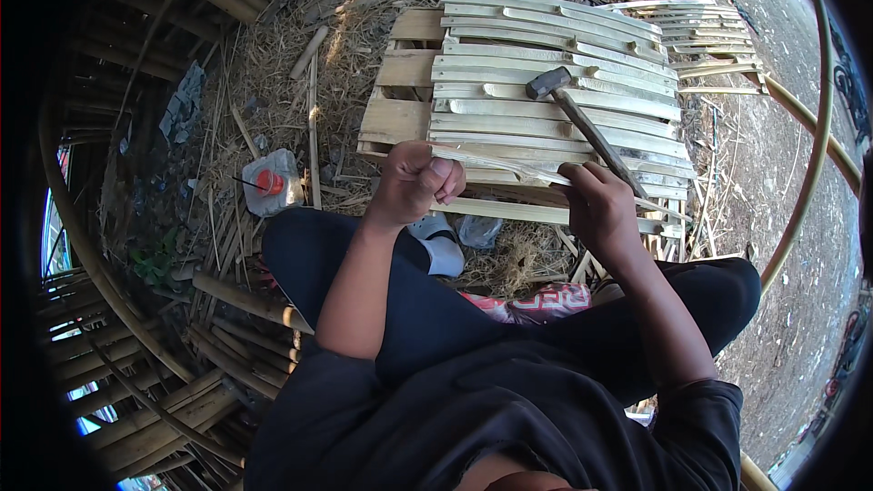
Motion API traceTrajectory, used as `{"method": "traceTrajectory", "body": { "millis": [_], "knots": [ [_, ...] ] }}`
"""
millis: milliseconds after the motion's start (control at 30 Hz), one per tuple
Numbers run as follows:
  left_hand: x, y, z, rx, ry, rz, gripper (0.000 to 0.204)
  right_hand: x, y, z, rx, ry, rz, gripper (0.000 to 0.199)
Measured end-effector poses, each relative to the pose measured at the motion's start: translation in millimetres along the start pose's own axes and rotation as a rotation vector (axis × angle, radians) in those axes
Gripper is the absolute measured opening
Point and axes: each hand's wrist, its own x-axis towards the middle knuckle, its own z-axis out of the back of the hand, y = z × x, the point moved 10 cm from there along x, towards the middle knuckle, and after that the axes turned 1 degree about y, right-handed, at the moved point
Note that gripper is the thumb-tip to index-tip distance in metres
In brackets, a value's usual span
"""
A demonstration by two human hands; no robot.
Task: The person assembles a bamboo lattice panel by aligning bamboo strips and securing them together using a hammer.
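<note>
A thin, pale bamboo strip [505, 163] was held between the two hands, over the near part of a slatted bamboo panel [509, 108] on which a hammer [591, 131] was laid. At the strip's left part, the left hand [420, 184] was curled into a loose fist, the thumb pressed against the folded fingers. By the right hand [596, 209] the strip appeared to be pinched between thumb and fingers.

The strip was judged to be light and springy, easily flexed across its flat face but liable to split along the grain. Its edges might well be sharp, so a hold would be best taken on the flat faces, near both ends, without the skin being slid along the edges.

The strip's left end was hidden at the left hand, and the right fingertips were largely turned away. Whether the pale length beyond the right hand belonged to the same strip could not be told, nor whether the panel was touched by it.
</note>
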Motion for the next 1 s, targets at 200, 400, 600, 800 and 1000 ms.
{"method": "traceTrajectory", "body": {
  "millis": [200,400,600,800,1000],
  "knots": [
    [-0.5,1.6,2.8,-0.033,0.005,-0.003,0.049,0.6,-0.6,0.7,-0.005,-0.027,-0.009,0.018],
    [0.2,4.2,0.7,-0.069,0.044,0.011,0.048,0.9,0.3,1.2,-0.017,-0.062,0.019,0.017],
    [-1.4,-15.0,11.8,0.315,-0.064,-0.131,0.035,0.9,1.3,-1.0,-0.030,-0.049,0.020,0.019],
    [-9.0,-51.3,17.5,0.766,-0.317,-0.368,0.035,2.3,4.5,-1.0,-0.043,-0.026,0.012,0.019],
    [-21.1,-74.5,-1.8,1.124,-0.323,-0.625,0.048,3.1,3.9,-7.3,-0.064,0.010,0.005,0.018]
  ]
}}
